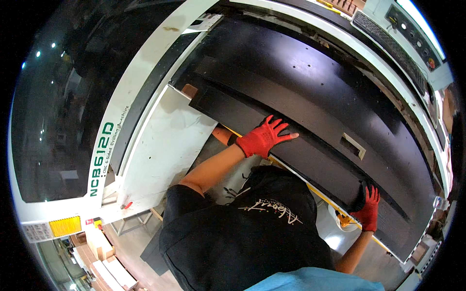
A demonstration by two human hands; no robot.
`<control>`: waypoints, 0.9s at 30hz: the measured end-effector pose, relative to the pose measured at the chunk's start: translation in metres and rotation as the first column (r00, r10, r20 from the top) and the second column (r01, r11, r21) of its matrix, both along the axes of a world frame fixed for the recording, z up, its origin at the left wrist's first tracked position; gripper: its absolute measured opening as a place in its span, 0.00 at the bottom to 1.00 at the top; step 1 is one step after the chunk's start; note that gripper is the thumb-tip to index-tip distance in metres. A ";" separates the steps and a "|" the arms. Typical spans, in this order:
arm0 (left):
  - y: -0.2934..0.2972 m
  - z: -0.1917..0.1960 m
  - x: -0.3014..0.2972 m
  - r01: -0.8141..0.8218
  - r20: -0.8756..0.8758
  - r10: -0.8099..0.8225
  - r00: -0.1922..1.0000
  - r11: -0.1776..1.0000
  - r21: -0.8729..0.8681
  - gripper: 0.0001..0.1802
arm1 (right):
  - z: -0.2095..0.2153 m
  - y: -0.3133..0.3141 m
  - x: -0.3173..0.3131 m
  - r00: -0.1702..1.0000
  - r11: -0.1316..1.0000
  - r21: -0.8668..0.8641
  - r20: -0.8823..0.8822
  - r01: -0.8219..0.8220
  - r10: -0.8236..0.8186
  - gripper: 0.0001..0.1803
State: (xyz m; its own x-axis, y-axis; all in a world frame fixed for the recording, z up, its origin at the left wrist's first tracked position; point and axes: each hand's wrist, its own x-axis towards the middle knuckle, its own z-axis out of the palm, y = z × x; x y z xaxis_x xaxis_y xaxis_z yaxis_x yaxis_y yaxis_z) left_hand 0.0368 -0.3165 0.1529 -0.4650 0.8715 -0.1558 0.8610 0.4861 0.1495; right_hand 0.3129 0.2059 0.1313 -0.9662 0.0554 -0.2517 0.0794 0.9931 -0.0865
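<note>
A long dark narrow board [315, 165] lies along the near edge of the machine's dark bed, slanting from upper left to lower right. My left hand [264, 138], in a red glove, rests on this board left of its middle, fingers spread. Farther right, my right hand [369, 208], in a red and black glove, lies on the board near its right part with the fingers stretched out. Neither hand has a thing grasped. Behind the board, a wide dark surface [272, 63] carries small holes, and a pale-edged rectangular slot [353, 145] shows beyond my right hand.
A white machine housing [141, 72] with a dark window stands at left. A keyboard [388, 46] and a control panel [417, 36] are at upper right. Yellow edging [320, 194] runs under the board. Stacked boxes [99, 245] stand at lower left; a white bucket [340, 220] is below the board.
</note>
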 end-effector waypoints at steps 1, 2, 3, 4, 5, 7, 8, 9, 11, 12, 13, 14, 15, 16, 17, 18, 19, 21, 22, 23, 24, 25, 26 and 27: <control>0.001 0.001 -0.003 0.014 0.020 -0.014 1.000 1.000 -0.010 0.76 | 0.000 0.000 0.001 1.000 1.000 -0.003 -0.028 -0.002 0.002 0.74; 0.000 0.002 -0.005 0.029 0.041 -0.028 0.999 0.999 -0.020 0.76 | 0.000 0.000 0.002 0.998 1.000 -0.005 -0.056 -0.005 0.005 0.74; -0.001 0.003 -0.005 0.044 0.062 -0.042 0.997 0.999 -0.030 0.76 | -0.007 0.007 0.004 0.996 0.998 -0.041 -0.080 -0.049 0.046 0.74; 0.000 0.000 -0.007 0.054 0.062 -0.054 0.997 0.999 0.005 0.75 | -0.007 0.007 0.006 0.998 0.999 -0.049 -0.062 -0.020 0.017 0.73; -0.002 -0.004 -0.007 0.058 0.063 -0.061 0.996 0.998 0.038 0.75 | -0.008 0.006 0.003 0.999 0.998 -0.058 -0.044 0.004 -0.006 0.72; -0.004 -0.003 -0.011 0.076 0.067 -0.081 0.994 0.994 0.076 0.74 | 0.000 -0.002 0.001 0.998 0.997 -0.071 -0.050 0.038 -0.042 0.69; 0.000 0.001 -0.013 0.103 0.073 -0.110 0.991 0.991 0.089 0.74 | 0.002 -0.006 0.000 0.995 0.997 -0.077 -0.094 0.014 -0.021 0.69; 0.002 0.005 -0.013 0.089 0.097 -0.098 0.990 0.991 0.099 0.74 | 0.002 -0.007 0.002 0.991 0.998 -0.069 -0.130 0.008 -0.017 0.68; 0.003 0.002 -0.006 0.051 0.112 -0.063 0.992 0.993 0.102 0.73 | 0.017 -0.008 -0.008 0.994 0.998 -0.060 -0.110 -0.034 0.027 0.67; -0.001 0.001 -0.003 0.019 0.097 -0.027 0.995 0.996 0.082 0.73 | 0.024 -0.010 -0.013 0.993 0.996 -0.059 -0.100 -0.063 0.056 0.68; -0.001 0.003 -0.002 0.011 0.138 -0.016 0.990 0.999 0.038 0.73 | 0.028 -0.010 -0.015 0.994 0.995 -0.053 -0.071 -0.089 0.085 0.69; 0.002 0.007 -0.004 -0.002 0.169 0.004 0.986 1.000 -0.013 0.73 | 0.030 -0.004 -0.016 0.994 0.988 -0.114 -0.055 -0.101 0.095 0.67; 0.009 0.013 -0.004 0.009 0.173 -0.017 0.985 0.999 0.046 0.73 | 0.035 0.002 -0.017 0.999 0.985 -0.167 -0.037 -0.044 0.038 0.61; 0.015 0.020 -0.008 0.020 0.174 -0.037 0.984 0.995 0.102 0.73 | 0.041 0.007 -0.020 0.995 0.970 -0.242 -0.087 0.035 -0.058 0.57; 0.022 0.034 -0.015 0.025 0.172 -0.051 0.984 0.988 0.151 0.74 | 0.050 0.008 -0.028 0.979 0.941 -0.324 -0.137 0.099 -0.150 0.53; 0.036 0.052 -0.028 0.060 0.147 -0.081 0.986 0.988 0.139 0.74 | 0.065 0.007 -0.044 0.962 0.961 -0.256 -0.217 0.108 -0.166 0.49; 0.049 0.062 -0.038 0.053 0.059 -0.061 0.996 0.991 0.125 0.74 | 0.079 0.008 -0.060 0.937 0.975 -0.180 -0.298 0.133 -0.183 0.45; 0.071 0.067 -0.063 0.033 -0.095 -0.024 0.995 0.994 0.100 0.73 | 0.071 0.026 -0.092 0.857 0.985 -0.110 -0.486 0.133 -0.170 0.41; 0.073 0.062 -0.075 0.009 -0.134 0.005 0.991 0.995 0.103 0.75 | 0.052 0.037 -0.111 0.835 0.981 -0.124 -0.516 0.148 -0.191 0.40; 0.073 0.059 -0.086 -0.072 -0.172 0.059 0.983 0.995 -0.072 0.79 | 0.033 0.046 -0.134 0.862 0.976 -0.117 -0.459 0.184 -0.217 0.41; 0.061 0.044 -0.100 -0.123 -0.163 0.094 0.982 0.975 -0.184 0.83 | 0.024 0.044 -0.162 0.925 0.971 -0.100 -0.297 0.218 -0.238 0.42; 0.050 0.031 -0.108 -0.143 -0.126 0.118 0.985 0.966 -0.215 0.86 | 0.018 0.038 -0.182 0.956 0.959 -0.101 -0.103 0.265 -0.275 0.42; 0.070 0.022 -0.131 -0.048 -0.033 0.042 0.999 0.976 -0.212 0.87 | -0.021 0.060 -0.161 0.904 0.957 -0.079 -0.312 0.280 -0.291 0.42; 0.067 0.023 -0.137 0.003 0.035 0.003 0.999 0.981 -0.195 0.88 | -0.020 0.056 -0.162 0.899 0.938 -0.109 -0.267 0.330 -0.347 0.42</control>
